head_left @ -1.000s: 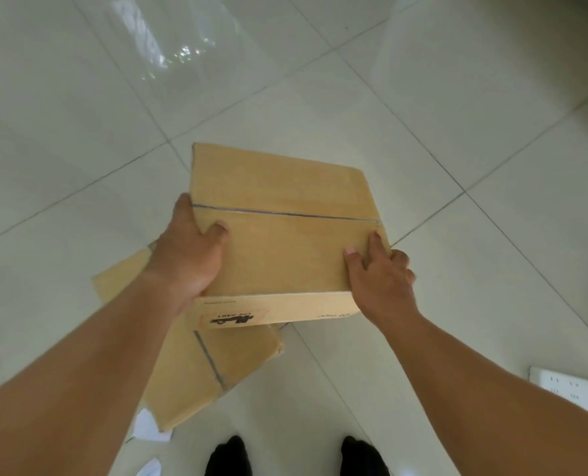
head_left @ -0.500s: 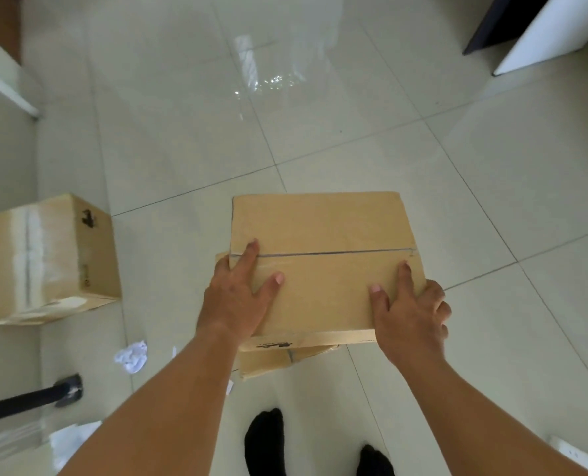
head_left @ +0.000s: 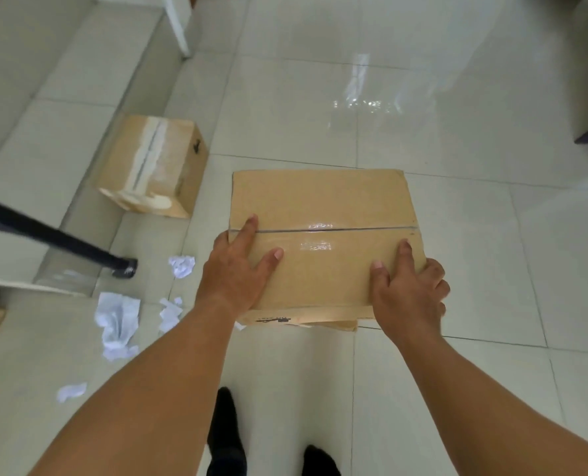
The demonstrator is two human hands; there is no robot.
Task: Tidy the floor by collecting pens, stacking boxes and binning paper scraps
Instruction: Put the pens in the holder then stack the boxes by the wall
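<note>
Cardboard first: the big flat box [head_left: 320, 207] is held at its near corners by the left grip [head_left: 237, 273] and the right grip [head_left: 409, 293], thumbs on top. It is right over another box [head_left: 340, 325] peeking out below, so I think the pile is just starting. A taped box [head_left: 151, 166] sits alone on the floor [head_left: 457, 304] to the left, and little paper scraps [head_left: 117, 317] lie there too, not binned; no pens show.

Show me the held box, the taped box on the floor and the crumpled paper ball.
held cardboard box [head_left: 320, 201]: head view, far flap of its top.
taped cardboard box [head_left: 174, 156]: head view, top face, right of tape.
crumpled paper ball [head_left: 182, 266]: head view, its middle.
</note>
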